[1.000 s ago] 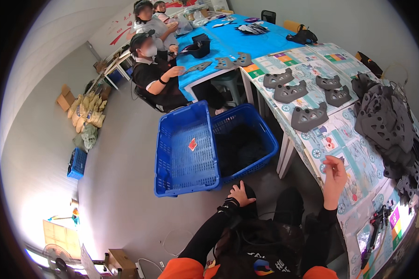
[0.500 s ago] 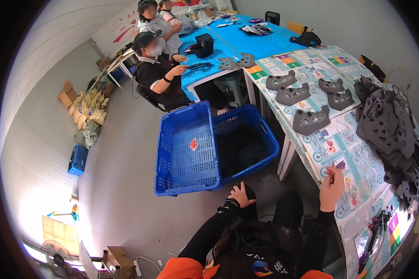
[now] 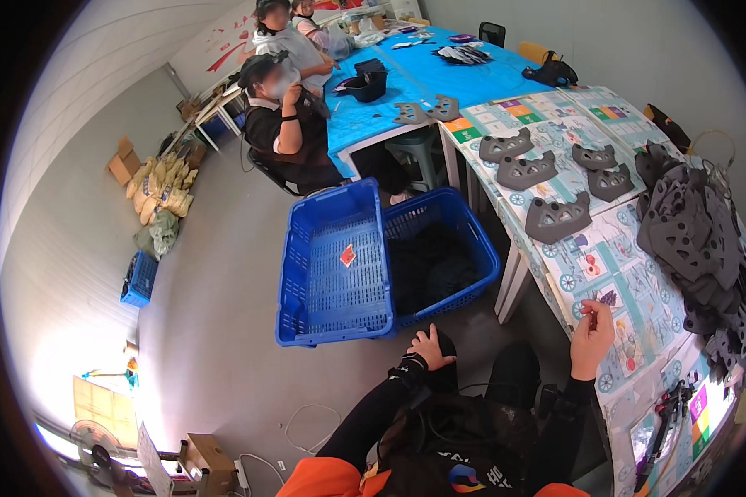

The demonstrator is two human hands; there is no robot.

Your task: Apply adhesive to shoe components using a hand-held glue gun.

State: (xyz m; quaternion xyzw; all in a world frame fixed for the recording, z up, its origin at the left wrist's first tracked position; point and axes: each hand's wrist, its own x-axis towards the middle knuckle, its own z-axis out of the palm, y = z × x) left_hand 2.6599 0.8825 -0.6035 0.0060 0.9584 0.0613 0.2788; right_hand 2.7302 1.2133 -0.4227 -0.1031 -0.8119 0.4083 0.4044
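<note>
The left hand (image 3: 428, 348) rests on the knee (image 3: 446, 340), fingers spread. A grey perforated piece (image 3: 558, 222) lies by the table's (image 3: 626, 282) left edge, long axis crosswise, ahead of the nearer right hand (image 3: 592, 341), whose fingers curl; whether they grip anything cannot be told. A grey pile (image 3: 696, 236) lines the right edge.

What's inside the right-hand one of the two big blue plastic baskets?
The right-hand blue plastic basket holds a blackish heap, pieces indistinct. That hides the bottom; the left blue plastic basket covers one side.
</note>
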